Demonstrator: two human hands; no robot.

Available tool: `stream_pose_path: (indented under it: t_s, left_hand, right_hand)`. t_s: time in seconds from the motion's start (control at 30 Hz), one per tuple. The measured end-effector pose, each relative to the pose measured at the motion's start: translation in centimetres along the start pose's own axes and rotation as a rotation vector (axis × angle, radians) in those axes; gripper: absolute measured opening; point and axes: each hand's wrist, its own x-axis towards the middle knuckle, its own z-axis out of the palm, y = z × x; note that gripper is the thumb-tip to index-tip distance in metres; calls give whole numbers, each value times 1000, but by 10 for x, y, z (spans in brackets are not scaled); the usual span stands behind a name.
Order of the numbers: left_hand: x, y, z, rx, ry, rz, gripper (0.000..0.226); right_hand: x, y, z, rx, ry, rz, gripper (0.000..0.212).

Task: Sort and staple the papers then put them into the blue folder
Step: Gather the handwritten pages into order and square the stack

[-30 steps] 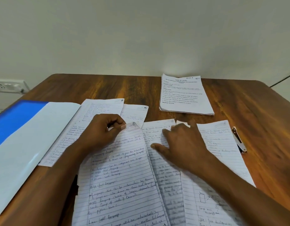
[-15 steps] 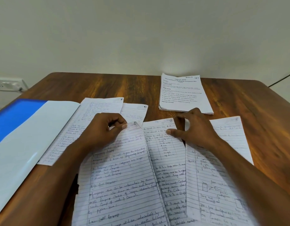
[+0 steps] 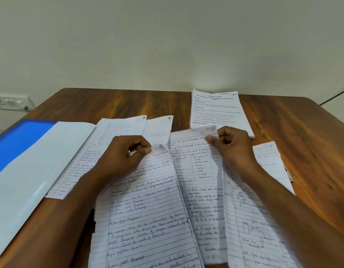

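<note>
On the wooden table [image 3: 283, 117], left hand [image 3: 122, 157] pinches page one [image 3: 148, 206] at its top corner; right hand [image 3: 233, 147] pinches page two [image 3: 194, 171] just beside, long edges parallel.

Handwritten lined papers [image 3: 148, 209] are lying fanned across the bench, overlapping, with circled page numbers at their top corners. An open blue folder [image 3: 22, 151] with a pale inner flap is lying at nine o'clock, its edge overlapping one sheet.
</note>
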Motion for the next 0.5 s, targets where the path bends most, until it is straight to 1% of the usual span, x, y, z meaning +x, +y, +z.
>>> stream_pose_path:
  t_s: [0.1,0.17,0.23,0.33,0.4,0.5]
  left_hand:
    - [1,1,1,-10,18,-2,7]
    - [0,2,1,-6,17,-8,6]
    - [-1,1,1,-4,17,-13,7]
    - [-1,1,1,-8,27,-3,8]
    - [0,1,1,2,32,5,7]
    - [0,2,1,-6,37,3,7]
  right_hand:
    - [5,1,-10,156,95,19,12]
    - [6,-1,-14,309,150,81,17]
    - [9,2,-17,416,205,146,16]
    - [13,4,-24,445,259,200,8]
    - [14,1,-28,444,312,209,13]
    - [13,-8,-32,505,447,187,10]
